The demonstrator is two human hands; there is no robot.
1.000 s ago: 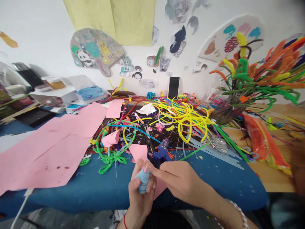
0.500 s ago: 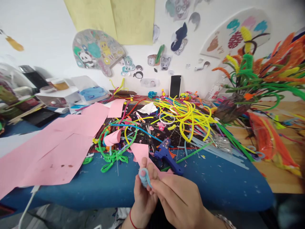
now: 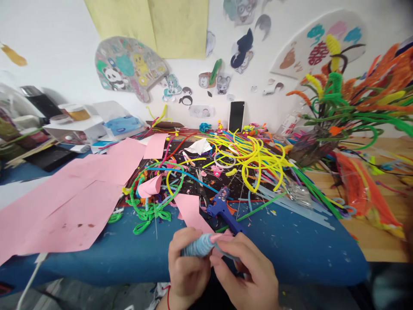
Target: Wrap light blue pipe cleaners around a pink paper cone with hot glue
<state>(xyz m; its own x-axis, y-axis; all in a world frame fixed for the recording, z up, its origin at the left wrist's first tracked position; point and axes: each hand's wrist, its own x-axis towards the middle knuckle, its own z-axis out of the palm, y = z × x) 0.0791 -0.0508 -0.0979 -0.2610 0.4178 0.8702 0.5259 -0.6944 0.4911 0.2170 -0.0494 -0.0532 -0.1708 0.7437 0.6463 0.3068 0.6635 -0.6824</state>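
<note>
A light blue pipe cleaner (image 3: 200, 246) is wound in tight coils around a rolled pink paper (image 3: 222, 237), whose tip sticks out to the right. My left hand (image 3: 187, 268) is closed around the coiled part, low over the table's front edge. At the right end of the coil, my right hand (image 3: 250, 268) pinches the loose length of the same pipe cleaner, which trails beneath its fingers. Just beyond both hands lies a cut piece of pink paper (image 3: 189, 211), and beside it a blue glue gun (image 3: 222, 206).
Large pink sheets (image 3: 74, 206) cover the left of the blue table cover (image 3: 129, 258). A heap of yellow pipe cleaners (image 3: 258, 159) and green looped ones (image 3: 142, 219) lie behind. A phone (image 3: 236, 116) leans on the wall; a bunch of colourful stems (image 3: 335, 103) stands right.
The coiled piece has turned from pointing at me to lying sideways, its pink tip to the right. My left hand has closed over it, and my right hand has shifted along its end.
</note>
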